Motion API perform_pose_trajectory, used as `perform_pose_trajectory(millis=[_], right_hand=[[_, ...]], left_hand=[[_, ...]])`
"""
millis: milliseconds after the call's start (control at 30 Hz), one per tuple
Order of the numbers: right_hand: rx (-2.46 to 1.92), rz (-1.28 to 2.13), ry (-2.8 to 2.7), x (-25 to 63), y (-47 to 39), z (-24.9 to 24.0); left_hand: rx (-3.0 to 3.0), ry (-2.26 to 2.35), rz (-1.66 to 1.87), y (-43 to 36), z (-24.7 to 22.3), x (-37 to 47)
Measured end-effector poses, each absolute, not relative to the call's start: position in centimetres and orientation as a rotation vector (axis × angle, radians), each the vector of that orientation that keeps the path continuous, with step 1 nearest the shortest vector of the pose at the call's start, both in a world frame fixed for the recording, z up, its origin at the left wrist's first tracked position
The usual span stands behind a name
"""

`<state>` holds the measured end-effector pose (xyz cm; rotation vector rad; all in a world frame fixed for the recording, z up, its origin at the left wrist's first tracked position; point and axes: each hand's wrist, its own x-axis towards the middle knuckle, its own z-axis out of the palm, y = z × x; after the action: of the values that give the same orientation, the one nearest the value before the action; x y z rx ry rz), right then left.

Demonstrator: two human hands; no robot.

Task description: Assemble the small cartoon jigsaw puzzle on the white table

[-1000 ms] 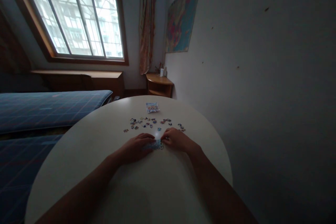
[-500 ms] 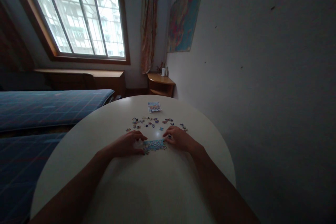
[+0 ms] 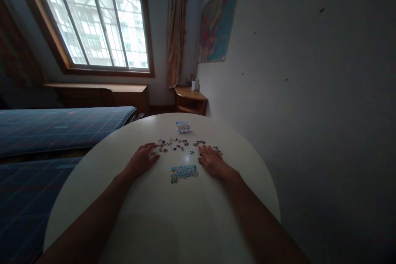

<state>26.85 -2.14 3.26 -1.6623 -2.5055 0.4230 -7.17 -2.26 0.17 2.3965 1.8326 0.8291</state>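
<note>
A joined strip of blue puzzle pieces [image 3: 184, 171] lies flat on the round white table [image 3: 148, 218], with uneven lower edges. Beyond it several loose puzzle pieces [image 3: 177, 147] are scattered in a band. My left hand [image 3: 142, 159] rests at the left end of that band, fingers apart, its fingertips beside a loose piece. On the right, my right hand [image 3: 213, 161] lies with fingers spread over the table near the right-hand pieces, covering part of them. A small picture packet [image 3: 183, 127] lies behind the loose pieces.
Left of the table stand blue plaid mattresses [image 3: 62, 128]. A wooden corner shelf [image 3: 190, 94] with small items is behind the table. The white wall [image 3: 297, 132] runs along the right side.
Both hands have let go of the joined strip. My left hand has moved left and forward to the loose pieces; my right hand has moved slightly forward and flattened.
</note>
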Motion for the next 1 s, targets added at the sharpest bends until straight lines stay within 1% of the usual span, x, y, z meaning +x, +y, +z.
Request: perform_pose_trajectory(millis=[133,267,633,833,1000], right_hand=[[-1.766,0.369,-2.448,27.1,-1.9,2.9],[-1.809,0.303,-2.421,27.2,-1.8,2.7],[-1.819,0.351,-2.440,27.0,-1.7,2.6],[-1.815,0.354,-2.429,26.7,-2.1,3.1],[-1.798,0.357,-2.421,26.7,-2.2,3.3]], left_hand=[[2.375,1.949,0.737,-2.1,-0.4,-6.8],[2.435,1.945,0.669,-2.4,-0.4,-6.0],[2.459,1.861,0.624,-2.8,0.2,-5.6],[2.476,1.902,0.593,-2.8,0.6,-5.1],[2.474,1.999,0.478,-1.9,1.4,-3.8]])
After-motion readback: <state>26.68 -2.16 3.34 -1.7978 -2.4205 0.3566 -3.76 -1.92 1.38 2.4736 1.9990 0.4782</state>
